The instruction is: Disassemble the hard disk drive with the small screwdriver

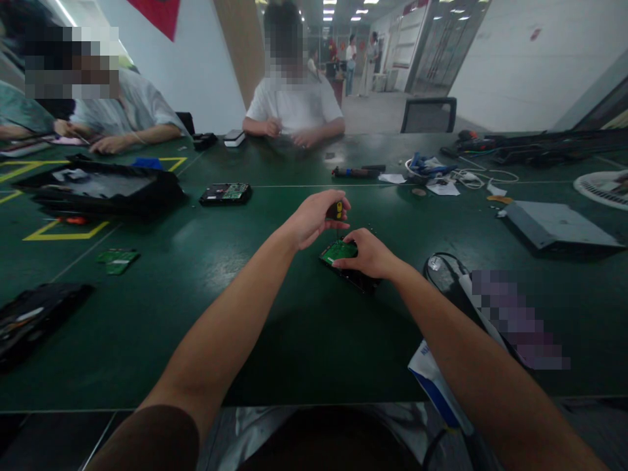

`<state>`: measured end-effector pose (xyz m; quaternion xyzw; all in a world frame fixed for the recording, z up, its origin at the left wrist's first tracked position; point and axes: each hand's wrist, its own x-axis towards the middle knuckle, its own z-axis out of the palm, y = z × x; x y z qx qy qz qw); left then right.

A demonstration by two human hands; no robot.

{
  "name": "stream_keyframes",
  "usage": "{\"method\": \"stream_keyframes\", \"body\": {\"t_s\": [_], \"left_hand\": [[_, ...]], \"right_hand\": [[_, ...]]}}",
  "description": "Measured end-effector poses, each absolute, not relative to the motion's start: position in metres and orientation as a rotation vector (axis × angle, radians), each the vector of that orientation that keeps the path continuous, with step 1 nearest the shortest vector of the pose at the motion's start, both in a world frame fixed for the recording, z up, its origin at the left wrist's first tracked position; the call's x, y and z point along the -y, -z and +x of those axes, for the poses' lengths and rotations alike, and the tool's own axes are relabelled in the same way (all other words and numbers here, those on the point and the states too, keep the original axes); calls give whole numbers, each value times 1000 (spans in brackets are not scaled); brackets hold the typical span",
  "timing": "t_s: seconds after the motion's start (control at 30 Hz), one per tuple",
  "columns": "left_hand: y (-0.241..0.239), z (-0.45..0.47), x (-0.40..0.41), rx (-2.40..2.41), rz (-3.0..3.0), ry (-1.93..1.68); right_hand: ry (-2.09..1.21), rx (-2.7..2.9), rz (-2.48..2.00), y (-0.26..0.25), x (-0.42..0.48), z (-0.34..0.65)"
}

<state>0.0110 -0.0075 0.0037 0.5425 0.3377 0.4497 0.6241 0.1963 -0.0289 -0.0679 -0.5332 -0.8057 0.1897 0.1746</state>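
My left hand (pixel 316 219) is closed around the black and yellow handle of a screwdriver (pixel 336 210). The tool stands upright, its thin shaft pointing down at a green circuit board (pixel 337 251). Whether the tip sits in a screw is too small to tell. That board is on a black hard drive (pixel 362 280), which lies at an angle on the dark green table (pixel 275 307). From the right side, my right hand (pixel 369 254) grips the drive, fingers over the board and thumb along the near edge. Tiny dark bits lie just beyond the drive.
Another hard drive (pixel 226 193) lies farther back, left of centre. A black tray (pixel 103 190), loose green boards (pixel 118 260) and a black device (pixel 39 317) are on the left. A grey metal box (pixel 564 226), cables (pixel 471 175) and a pen-shaped tool (pixel 358 172) lie rightward. Co-workers sit opposite.
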Motion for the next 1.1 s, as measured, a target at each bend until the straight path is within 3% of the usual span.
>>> {"method": "stream_keyframes", "body": {"t_s": [0.57,1.1], "left_hand": [[-10,0,9,-929,1447,-1019],[-2,2,6,-750,1268,-973]], "right_hand": [[-554,2278,-1492,71,27,199],[-532,2288,-1495,69,28,198]]}}
